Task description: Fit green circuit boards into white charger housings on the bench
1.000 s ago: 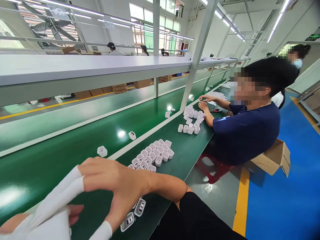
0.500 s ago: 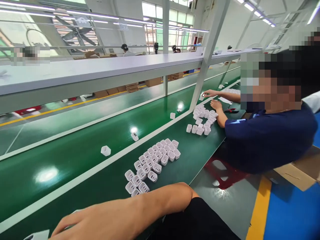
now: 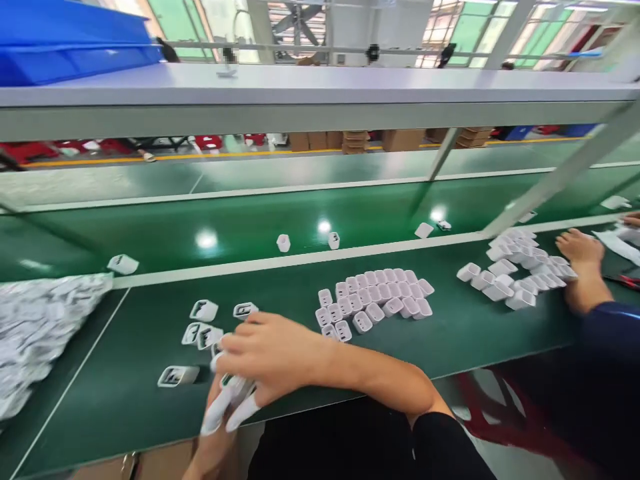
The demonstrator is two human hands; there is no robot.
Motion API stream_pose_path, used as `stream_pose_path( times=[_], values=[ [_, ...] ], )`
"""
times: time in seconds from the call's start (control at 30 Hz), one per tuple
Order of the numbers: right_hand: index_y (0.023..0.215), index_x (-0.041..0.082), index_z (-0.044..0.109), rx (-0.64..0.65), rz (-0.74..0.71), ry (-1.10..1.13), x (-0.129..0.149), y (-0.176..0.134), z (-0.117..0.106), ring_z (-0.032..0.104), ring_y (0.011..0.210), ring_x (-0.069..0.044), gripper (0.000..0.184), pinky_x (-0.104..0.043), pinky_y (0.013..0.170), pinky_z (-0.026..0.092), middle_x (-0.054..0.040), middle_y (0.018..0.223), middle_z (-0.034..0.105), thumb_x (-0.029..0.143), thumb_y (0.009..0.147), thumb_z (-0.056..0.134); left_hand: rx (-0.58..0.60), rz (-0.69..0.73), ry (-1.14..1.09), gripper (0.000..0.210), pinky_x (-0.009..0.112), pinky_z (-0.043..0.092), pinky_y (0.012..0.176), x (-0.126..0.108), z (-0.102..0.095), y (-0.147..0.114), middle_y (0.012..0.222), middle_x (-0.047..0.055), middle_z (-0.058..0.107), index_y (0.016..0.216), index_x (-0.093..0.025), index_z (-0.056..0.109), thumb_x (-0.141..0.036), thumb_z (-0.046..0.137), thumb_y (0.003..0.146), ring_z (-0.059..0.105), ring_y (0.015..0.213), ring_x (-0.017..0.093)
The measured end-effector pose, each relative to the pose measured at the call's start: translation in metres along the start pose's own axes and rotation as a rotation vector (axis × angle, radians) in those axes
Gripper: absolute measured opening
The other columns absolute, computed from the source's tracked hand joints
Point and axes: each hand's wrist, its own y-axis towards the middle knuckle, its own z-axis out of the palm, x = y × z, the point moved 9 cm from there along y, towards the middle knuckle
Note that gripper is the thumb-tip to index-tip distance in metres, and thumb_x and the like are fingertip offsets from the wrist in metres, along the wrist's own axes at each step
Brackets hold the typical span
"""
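White plastic housing [image 3: 240,388] at the hands, partly hidden, above the near edge of the green table [image 3: 125,413]. Right hand [image 3: 273,353] crosses over the left hand [image 3: 215,400], fingers bent; white finger covers [image 3: 243,412] visible. Left is mostly covered by the right. Can't tell which of the two grips the housing, or how far either is closed.

Loose housings [image 3: 179,375] lie just left and far of the hands, some tipped with openings showing. Right of them: tight block of slotted housings [image 3: 375,293], in rough rows. Further right, second cluster [image 3: 520,263], next to a co-worker's hand [image 3: 580,250]; red-handled pliers [image 3: 625,281] near that. Far side of the white rail [image 3: 240,265]: a few spaced-out pieces [image 3: 283,243] on a green surface. Far left: heap of whitish material [image 3: 45,333], contents unclear. Blue bins [image 3: 75,43] on the shelf [image 3: 300,77] above.
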Motion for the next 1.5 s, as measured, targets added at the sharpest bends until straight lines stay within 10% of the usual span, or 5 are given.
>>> stream_pose_path(
  times=[0.23,0.6,1.1,1.3,1.5],
  values=[
    [0.126,0.027,0.071,-0.367,0.611,0.184,-0.136,-0.059,-0.062,0.074,0.108,-0.028,0.04,-0.045,0.1,0.052,-0.0058,0.119,0.08,0.054,0.1,0.085,0.331,-0.088,0.33,0.043,0.057,0.051,0.13,0.101,0.028,0.019,0.148,0.013,0.074,0.144,-0.027,0.068,-0.044,0.071,0.105,0.069,0.139,0.033],
    [0.117,0.017,0.071,0.129,0.892,0.101,-0.309,0.025,0.089,0.058,0.131,-0.037,0.027,-0.049,0.109,0.052,-0.0201,0.14,0.06,0.028,0.092,0.073,0.342,-0.019,0.12,0.04,0.041,0.062,0.102,0.099,0.041,0.034,0.12,0.005,0.072,0.132,-0.023,0.065,-0.024,0.08,0.095,0.071,0.107,0.023],
    [0.121,0.024,0.054,0.325,0.933,0.318,-0.221,-0.111,0.07,0.08,0.107,-0.033,0.045,-0.049,0.09,0.066,-0.0186,0.129,0.078,0.036,0.086,0.08,0.384,0.101,0.197,0.025,0.045,0.059,0.101,0.102,0.048,0.03,0.118,0.01,0.069,0.122,-0.021,0.067,-0.02,0.076,0.099,0.066,0.108,0.028],
    [0.149,0.024,0.053,0.165,0.956,0.336,-0.19,-0.132,0.042,0.064,0.151,-0.042,0.071,-0.067,0.128,0.051,-0.0196,0.156,0.069,0.048,0.09,0.086,0.401,0.179,0.138,0.025,0.04,0.061,0.096,0.094,0.047,0.026,0.115,0.007,0.069,0.127,-0.021,0.071,-0.021,0.077,0.102,0.069,0.101,0.022],
    [0.119,0.032,0.072,-0.123,0.757,0.382,-0.072,-0.091,0.014,0.073,0.108,-0.028,0.011,-0.05,0.099,0.058,-0.0044,0.12,0.078,0.033,0.108,0.072,0.255,0.395,0.274,0.049,0.037,0.064,0.089,0.072,0.034,0.022,0.115,0.005,0.068,0.148,-0.027,0.07,-0.034,0.086,0.102,0.069,0.097,0.021]
  ],
)
